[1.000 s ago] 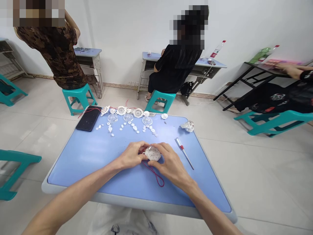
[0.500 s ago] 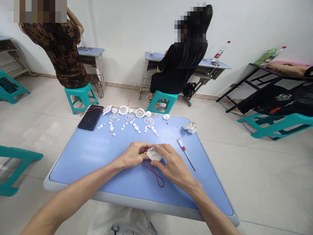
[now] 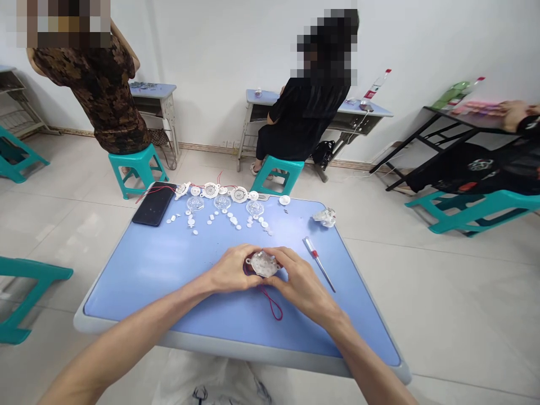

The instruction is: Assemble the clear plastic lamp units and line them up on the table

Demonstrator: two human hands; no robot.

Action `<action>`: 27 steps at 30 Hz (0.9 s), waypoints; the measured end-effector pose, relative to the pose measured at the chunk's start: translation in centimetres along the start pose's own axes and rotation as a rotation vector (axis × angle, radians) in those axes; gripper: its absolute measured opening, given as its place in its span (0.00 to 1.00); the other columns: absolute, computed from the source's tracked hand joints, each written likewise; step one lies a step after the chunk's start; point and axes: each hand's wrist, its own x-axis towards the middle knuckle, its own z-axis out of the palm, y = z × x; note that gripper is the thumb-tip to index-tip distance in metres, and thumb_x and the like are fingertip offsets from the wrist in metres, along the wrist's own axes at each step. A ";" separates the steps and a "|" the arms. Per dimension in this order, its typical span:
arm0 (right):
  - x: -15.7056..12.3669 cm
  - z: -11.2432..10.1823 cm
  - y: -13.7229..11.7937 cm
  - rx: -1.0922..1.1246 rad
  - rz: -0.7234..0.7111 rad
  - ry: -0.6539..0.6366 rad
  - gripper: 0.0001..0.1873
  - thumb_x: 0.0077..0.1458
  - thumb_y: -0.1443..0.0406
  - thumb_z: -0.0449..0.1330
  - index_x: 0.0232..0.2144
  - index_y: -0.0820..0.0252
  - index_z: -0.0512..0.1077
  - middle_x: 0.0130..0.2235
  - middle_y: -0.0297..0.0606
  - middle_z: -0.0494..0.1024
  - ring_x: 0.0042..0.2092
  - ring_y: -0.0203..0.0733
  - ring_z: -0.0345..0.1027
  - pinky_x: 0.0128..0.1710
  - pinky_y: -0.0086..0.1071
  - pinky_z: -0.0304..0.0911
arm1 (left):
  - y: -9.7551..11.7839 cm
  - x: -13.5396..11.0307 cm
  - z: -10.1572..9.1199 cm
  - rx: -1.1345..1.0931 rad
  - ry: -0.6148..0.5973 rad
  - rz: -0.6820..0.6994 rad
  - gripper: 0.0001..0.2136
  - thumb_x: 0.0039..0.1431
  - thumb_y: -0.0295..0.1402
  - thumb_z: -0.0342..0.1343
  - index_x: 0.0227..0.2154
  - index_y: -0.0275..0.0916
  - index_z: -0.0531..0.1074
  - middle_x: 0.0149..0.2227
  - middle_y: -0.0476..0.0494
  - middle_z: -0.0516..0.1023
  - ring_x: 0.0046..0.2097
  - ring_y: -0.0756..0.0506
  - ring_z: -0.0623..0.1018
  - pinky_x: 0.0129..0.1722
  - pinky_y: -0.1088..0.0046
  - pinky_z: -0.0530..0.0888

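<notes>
Between my two hands is a round, whitish plastic case (image 3: 264,264) with small loops at its sides. My left hand (image 3: 234,270) grips its left edge, thumb near the bottom and fingers at the top. My right hand (image 3: 297,278) curls round its right edge the same way. From under the case a red cord (image 3: 275,308) trails in a loop onto the blue desk (image 3: 211,320). A screwdriver (image 3: 319,263) with a clear and red handle lies to the right of my right hand. What is inside the case cannot be made out.
Clear discs (image 3: 222,202), round white parts (image 3: 239,194) and several small white pieces (image 3: 234,220) line the far side. A black phone (image 3: 154,203) lies far left, a crumpled clear plastic bundle (image 3: 324,217) far right. Other people sit on green stools (image 3: 280,171) beyond.
My left thumb has moved down and both hands now hold the case at its lower edge too. The case shows more of its face and its left loop.
</notes>
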 end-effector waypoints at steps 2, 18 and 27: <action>0.0 0.0 -0.1 0.011 0.001 0.004 0.23 0.51 0.71 0.57 0.51 0.55 0.68 0.47 0.41 0.74 0.48 0.47 0.69 0.48 0.43 0.67 | 0.3 0.0 0.0 0.028 0.012 -0.017 0.24 0.43 0.33 0.68 0.46 0.35 0.73 0.41 0.42 0.77 0.41 0.42 0.76 0.42 0.67 0.73; 0.4 -1.7 1.6 0.459 0.258 -0.312 0.20 0.59 0.60 0.52 0.51 0.60 0.68 0.28 0.34 0.74 0.28 0.37 0.69 0.31 0.33 0.68 | 0.1 -0.2 0.2 0.154 -0.057 0.042 0.20 0.52 0.29 0.62 0.48 0.37 0.68 0.44 0.41 0.74 0.44 0.41 0.74 0.47 0.64 0.70; 1.1 -1.0 1.7 0.665 0.337 -0.322 0.20 0.52 0.54 0.59 0.41 0.64 0.74 0.25 0.32 0.71 0.24 0.32 0.63 0.25 0.29 0.62 | 0.1 -0.4 0.5 0.200 -0.079 0.167 0.15 0.56 0.30 0.58 0.47 0.39 0.67 0.44 0.41 0.72 0.45 0.42 0.72 0.46 0.66 0.70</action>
